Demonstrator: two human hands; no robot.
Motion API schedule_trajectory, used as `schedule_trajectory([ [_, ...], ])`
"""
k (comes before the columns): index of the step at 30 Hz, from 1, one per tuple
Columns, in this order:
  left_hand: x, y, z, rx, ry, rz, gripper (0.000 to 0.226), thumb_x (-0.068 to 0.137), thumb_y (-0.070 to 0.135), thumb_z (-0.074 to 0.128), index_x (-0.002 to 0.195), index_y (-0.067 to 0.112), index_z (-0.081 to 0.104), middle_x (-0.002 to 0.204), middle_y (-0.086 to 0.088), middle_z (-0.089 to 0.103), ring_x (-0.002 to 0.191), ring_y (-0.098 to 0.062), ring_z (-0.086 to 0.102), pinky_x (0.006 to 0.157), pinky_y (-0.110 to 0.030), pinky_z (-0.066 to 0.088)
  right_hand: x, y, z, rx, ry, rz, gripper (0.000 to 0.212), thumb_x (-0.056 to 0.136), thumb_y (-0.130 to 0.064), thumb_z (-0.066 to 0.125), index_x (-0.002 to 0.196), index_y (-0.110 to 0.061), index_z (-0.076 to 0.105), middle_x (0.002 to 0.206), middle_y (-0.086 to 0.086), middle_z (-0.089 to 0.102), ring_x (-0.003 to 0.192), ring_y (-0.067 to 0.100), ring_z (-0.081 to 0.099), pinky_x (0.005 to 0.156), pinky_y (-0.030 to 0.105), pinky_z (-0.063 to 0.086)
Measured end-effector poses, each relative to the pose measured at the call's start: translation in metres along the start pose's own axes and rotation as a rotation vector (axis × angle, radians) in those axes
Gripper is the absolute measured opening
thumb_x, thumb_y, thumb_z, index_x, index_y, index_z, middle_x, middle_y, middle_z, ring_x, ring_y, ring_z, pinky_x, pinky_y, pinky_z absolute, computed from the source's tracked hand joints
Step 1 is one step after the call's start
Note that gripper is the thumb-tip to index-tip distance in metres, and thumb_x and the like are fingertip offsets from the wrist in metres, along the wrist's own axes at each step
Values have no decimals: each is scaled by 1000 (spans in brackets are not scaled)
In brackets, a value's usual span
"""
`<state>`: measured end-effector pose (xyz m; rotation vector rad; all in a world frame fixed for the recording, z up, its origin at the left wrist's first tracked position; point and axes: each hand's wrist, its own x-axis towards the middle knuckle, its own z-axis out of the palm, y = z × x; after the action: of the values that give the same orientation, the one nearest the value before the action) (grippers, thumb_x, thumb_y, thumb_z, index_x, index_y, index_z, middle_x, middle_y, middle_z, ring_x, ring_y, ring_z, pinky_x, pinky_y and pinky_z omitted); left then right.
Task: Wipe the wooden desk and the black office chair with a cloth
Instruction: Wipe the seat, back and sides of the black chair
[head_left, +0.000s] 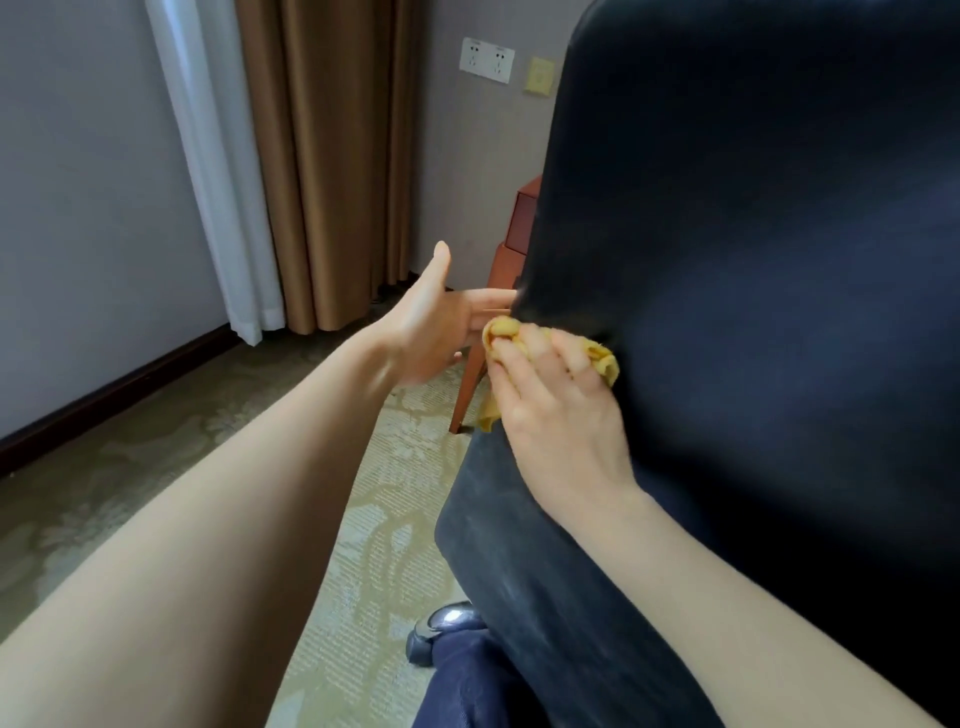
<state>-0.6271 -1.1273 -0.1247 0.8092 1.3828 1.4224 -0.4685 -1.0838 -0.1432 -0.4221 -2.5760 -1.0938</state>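
Head view: your right grip (556, 410) clutches the yellow cloth (503, 329) against the black office chair (753, 260), low on the backrest's edge; your left grip (434, 322), released, touches that same edge.

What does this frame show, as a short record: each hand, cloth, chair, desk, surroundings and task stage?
left hand: open, fingers straight, reaching to the backrest's left edge
right hand: holds the cloth against the backrest
yellow cloth: bunched under the right fingers, one end hanging below the hand
black office chair: fills the right of the view, being wiped low on the backrest
wooden desk: partly hidden behind the chair, one leg visible
surroundings: brown curtain, wall sockets, patterned carpet
task stage: chair wiping under way
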Motion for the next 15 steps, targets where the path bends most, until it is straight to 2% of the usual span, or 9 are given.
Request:
schedule_trajectory([
  [3, -14, -4, 12, 69, 42, 57, 78, 91, 63, -4, 134, 23, 48, 145, -1, 44, 136, -21, 38, 118, -47, 11, -14, -20, 18, 36, -89, -146, 36, 88, -32, 57, 121, -19, 65, 133, 0, 55, 132, 21, 41, 115, 35, 23],
  [6, -25, -14, 26, 95, 61, 108, 63, 95, 59, 4, 142, 30, 36, 153, 3, 31, 141, -19, 27, 116, -46, 9, -19, -34, 37, 140, -126, -111, 31, 84, -29, 65, 113, -18, 67, 125, -2, 59, 126, 19, 46, 110, 29, 29],
  [9, -42, -27, 41, 89, 115, 144, 58, 95, 57, 12, 147, 33, 24, 157, 8, 20, 144, -15, 18, 114, -38, 8, -36, -40, 46, -58, -172, -266, 36, 90, -29, 55, 123, -15, 57, 132, 5, 46, 130, 29, 30, 113, 40, 15],
  [13, -61, -36, 57, 135, 170, 179, 58, 91, 59, 22, 145, 39, 23, 150, 21, 23, 139, -4, 23, 113, -35, 10, -73, -26, 51, -142, -146, -390, 40, 90, -29, 54, 128, -17, 55, 140, 4, 40, 135, 30, 27, 116, 42, 11],
  [15, -66, -37, 60, 156, 199, 206, 49, 98, 49, 24, 146, 37, 22, 145, 25, 26, 135, 1, 25, 106, -23, 14, -95, -16, 48, -126, -118, -433, 45, 86, -33, 58, 128, -17, 59, 141, 0, 46, 135, 25, 36, 116, 39, 15],
])
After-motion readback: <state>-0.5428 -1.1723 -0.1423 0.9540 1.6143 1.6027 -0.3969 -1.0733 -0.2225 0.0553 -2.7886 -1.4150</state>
